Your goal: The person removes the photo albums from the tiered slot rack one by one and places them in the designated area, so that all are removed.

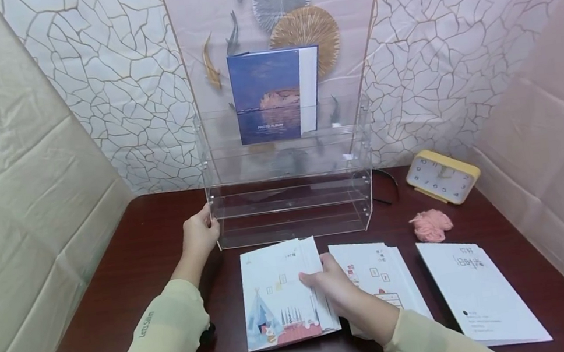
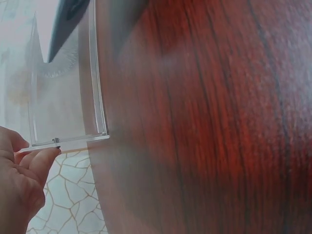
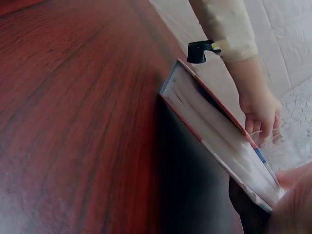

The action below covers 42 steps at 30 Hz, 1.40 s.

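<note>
Here I have my left hand (image 1: 199,233) against the front left corner of the clear acrylic shelf rack (image 1: 290,198), fingers curled round its upright edge; the left wrist view shows my fingertips (image 2: 41,158) touching the plastic edge by a small screw. My right hand (image 1: 332,284) grips the right edge of the illustrated book (image 1: 283,293) that lies on the dark wooden table (image 1: 130,277) just in front of the rack, and the right wrist view shows that edge raised off the wood, the page block (image 3: 219,141) tilted with a shadow beneath it. A second white book (image 1: 384,275) lies just beside it, partly under my wrist, and a third white booklet (image 1: 481,289) lies further right. On the rack's top tier a blue photo album (image 1: 272,95) stands upright. A yellow clock (image 1: 443,175) and a pink yarn tuft (image 1: 431,225) sit on the table right of the rack.
</note>
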{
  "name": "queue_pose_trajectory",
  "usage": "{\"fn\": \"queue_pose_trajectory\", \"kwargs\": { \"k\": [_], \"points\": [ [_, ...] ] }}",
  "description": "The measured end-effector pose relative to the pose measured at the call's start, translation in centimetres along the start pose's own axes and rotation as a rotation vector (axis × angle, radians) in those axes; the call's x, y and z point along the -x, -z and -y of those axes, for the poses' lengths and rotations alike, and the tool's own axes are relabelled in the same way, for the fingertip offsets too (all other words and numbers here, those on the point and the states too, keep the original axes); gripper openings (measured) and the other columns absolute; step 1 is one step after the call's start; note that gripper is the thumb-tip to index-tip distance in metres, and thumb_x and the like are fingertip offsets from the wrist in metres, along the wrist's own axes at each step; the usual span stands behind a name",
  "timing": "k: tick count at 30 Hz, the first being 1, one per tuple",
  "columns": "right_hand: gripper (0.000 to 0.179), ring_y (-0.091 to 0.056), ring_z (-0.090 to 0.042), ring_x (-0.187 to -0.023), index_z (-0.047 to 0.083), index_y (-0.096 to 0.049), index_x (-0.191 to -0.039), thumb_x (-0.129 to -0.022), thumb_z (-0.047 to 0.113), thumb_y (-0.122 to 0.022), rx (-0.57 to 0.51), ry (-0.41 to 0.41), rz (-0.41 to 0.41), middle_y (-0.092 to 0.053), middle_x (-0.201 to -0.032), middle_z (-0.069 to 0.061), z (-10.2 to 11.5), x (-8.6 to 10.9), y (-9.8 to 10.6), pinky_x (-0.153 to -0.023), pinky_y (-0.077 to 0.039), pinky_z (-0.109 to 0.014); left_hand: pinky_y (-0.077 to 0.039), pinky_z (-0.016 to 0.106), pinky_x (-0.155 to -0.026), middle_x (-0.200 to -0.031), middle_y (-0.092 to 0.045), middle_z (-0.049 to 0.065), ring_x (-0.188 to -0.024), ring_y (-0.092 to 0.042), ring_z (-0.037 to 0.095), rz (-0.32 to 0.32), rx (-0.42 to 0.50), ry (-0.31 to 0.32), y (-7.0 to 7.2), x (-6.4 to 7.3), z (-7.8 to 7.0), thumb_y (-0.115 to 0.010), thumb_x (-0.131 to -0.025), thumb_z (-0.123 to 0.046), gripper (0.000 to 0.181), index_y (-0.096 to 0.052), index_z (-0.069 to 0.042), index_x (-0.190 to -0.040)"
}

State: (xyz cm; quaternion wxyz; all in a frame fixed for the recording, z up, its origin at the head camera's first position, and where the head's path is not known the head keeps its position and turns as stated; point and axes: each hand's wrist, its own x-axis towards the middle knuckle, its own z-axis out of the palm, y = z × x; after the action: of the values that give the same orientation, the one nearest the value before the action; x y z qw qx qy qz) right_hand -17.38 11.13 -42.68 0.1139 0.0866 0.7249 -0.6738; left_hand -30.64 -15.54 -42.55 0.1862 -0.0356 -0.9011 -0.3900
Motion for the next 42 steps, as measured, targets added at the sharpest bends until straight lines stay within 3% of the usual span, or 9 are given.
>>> {"fn": "queue_pose_trajectory", "kwargs": {
  "k": [6,11,15,18,25,32,37,42],
  "points": [
    [0.047,-0.057,-0.024,-0.082,-0.007,-0.033,-0.123,-0.087,0.006,-0.06,0.04,-0.023,-0.035,-0.049,-0.104,-0.019,-0.6,0.3,0.0,-0.068,-0.05,-0.034,-0.031,0.028,-0.045,-0.049,-0.041,0.0,-0.044,-0.032,0.011,0.014,-0.005,0.009,-0.1,0.1,-0.1,-0.058,-0.083,0.0,0.046,-0.054,0.004,-0.128],
    [0.047,-0.055,-0.027,-0.088,-0.01,-0.034,-0.121,-0.085,0.003,-0.061,0.083,-0.004,-0.086,-0.048,-0.106,-0.021,-0.8,0.4,-0.2,-0.076,-0.048,-0.037,-0.03,0.028,-0.044,-0.049,-0.039,0.0,-0.044,-0.031,0.011,0.002,-0.008,0.005,-0.1,0.2,-0.2,-0.058,-0.083,0.0,0.045,-0.055,0.004,-0.128],
    [0.058,-0.049,-0.037,-0.107,-0.012,-0.032,-0.129,-0.083,0.001,-0.064,0.164,0.025,-0.13,-0.045,-0.119,-0.027,-0.8,0.5,-0.3,-0.093,-0.039,-0.047,-0.029,0.028,-0.044,-0.049,-0.038,-0.001,-0.043,-0.031,0.011,-0.016,-0.014,-0.016,0.0,0.1,-0.1,-0.058,-0.083,0.0,0.044,-0.055,0.005,-0.127],
    [0.071,-0.036,-0.042,-0.124,-0.011,-0.027,-0.137,-0.08,0.001,-0.066,0.277,0.06,-0.148,-0.037,-0.133,-0.03,-0.7,0.8,-0.4,-0.102,-0.027,-0.051,-0.029,0.029,-0.045,-0.048,-0.037,-0.001,-0.043,-0.03,0.011,-0.02,-0.014,-0.031,0.1,0.1,-0.1,-0.058,-0.082,0.001,0.044,-0.056,0.006,-0.126],
    [0.078,-0.013,-0.047,-0.134,-0.016,-0.019,-0.141,-0.081,0.005,-0.065,0.574,0.206,-0.037,-0.013,-0.145,-0.035,-1.3,2.2,-0.2,-0.105,-0.016,-0.053,-0.028,0.027,-0.044,-0.049,-0.037,-0.001,-0.043,-0.03,0.01,-0.022,-0.02,-0.023,0.1,0.0,0.0,-0.057,-0.083,0.001,0.044,-0.055,0.006,-0.126],
    [0.071,-0.016,-0.051,-0.131,-0.023,-0.025,-0.134,-0.082,0.004,-0.065,0.734,0.25,0.076,-0.018,-0.14,-0.041,-2.2,2.2,-0.2,-0.104,-0.018,-0.056,-0.03,0.029,-0.045,-0.05,-0.038,-0.001,-0.045,-0.032,0.012,-0.021,-0.028,-0.019,-0.1,0.0,0.0,-0.057,-0.083,0.0,0.043,-0.057,0.004,-0.126],
    [0.068,-0.016,-0.053,-0.13,-0.022,-0.026,-0.134,-0.084,0.004,-0.063,0.77,0.256,0.102,-0.017,-0.14,-0.041,-2.1,2.2,-0.3,-0.103,-0.018,-0.058,-0.031,0.029,-0.045,-0.05,-0.038,0.0,-0.045,-0.033,0.012,-0.01,-0.015,0.0,0.0,-0.2,0.1,-0.057,-0.083,0.0,0.045,-0.055,0.003,-0.128],
    [0.07,-0.011,-0.053,-0.131,-0.019,-0.021,-0.138,-0.086,0.006,-0.06,0.732,0.255,0.116,-0.012,-0.142,-0.039,-1.2,1.9,-0.2,-0.103,-0.015,-0.06,-0.031,0.029,-0.045,-0.051,-0.041,0.001,-0.046,-0.034,0.012,-0.004,-0.008,0.022,-0.1,-0.3,0.1,-0.057,-0.084,0.0,0.045,-0.054,0.003,-0.129]
  ]
}}
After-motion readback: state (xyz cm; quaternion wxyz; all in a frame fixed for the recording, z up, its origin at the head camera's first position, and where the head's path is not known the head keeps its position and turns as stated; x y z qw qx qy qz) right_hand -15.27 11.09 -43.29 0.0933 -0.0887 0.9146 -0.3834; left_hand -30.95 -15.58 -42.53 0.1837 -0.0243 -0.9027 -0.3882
